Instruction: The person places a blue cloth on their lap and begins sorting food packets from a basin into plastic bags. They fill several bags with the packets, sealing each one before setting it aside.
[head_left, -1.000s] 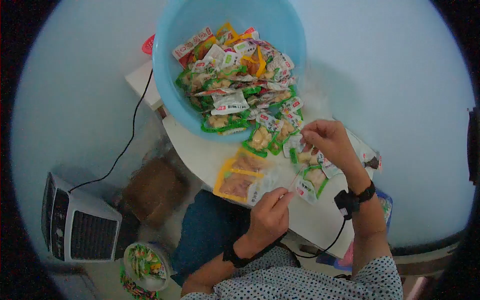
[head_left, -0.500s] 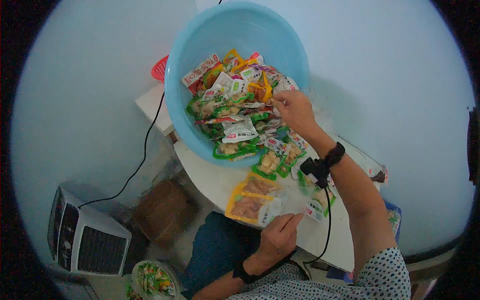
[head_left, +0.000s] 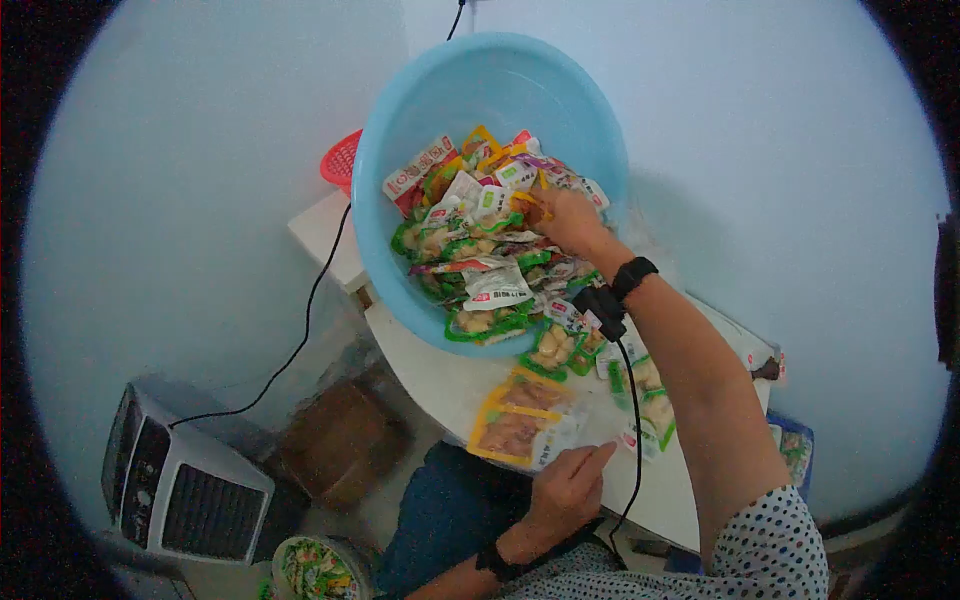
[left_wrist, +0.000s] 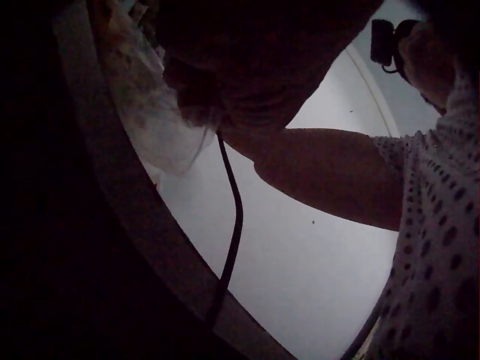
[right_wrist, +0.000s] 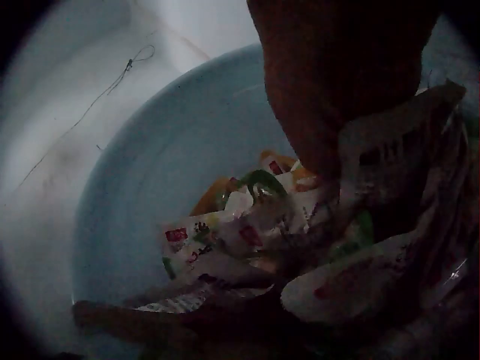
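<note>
My right hand (head_left: 568,220) reaches into the blue basin (head_left: 590,110), fingers bent down at a yellow-edged food packet (head_left: 525,203). In the right wrist view the fingertips are hidden among printed packets (right_wrist: 210,244), and I cannot tell if they grip one. My left hand (head_left: 568,488) is at the table's near edge, most fingers curled and the forefinger pointing out. Nothing shows in its grasp. Just beyond it lie yellow-edged packets (head_left: 510,435) with brown contents, and clear plastic (left_wrist: 161,139) shows close to its fingers. Green-edged packets (head_left: 655,412) lie to its right.
Green-edged packets (head_left: 550,350) lie against the basin's near rim. A black cable (head_left: 634,430) hangs from the right wrist camera. A tub of packets (head_left: 315,570) and a grey appliance (head_left: 200,490) stand lower left; a red basket (head_left: 341,160) is behind the basin.
My right hand has moved from the green-edged packets on the table up and left into the basin. The left hand stays near the table edge; the whole view has shifted.
</note>
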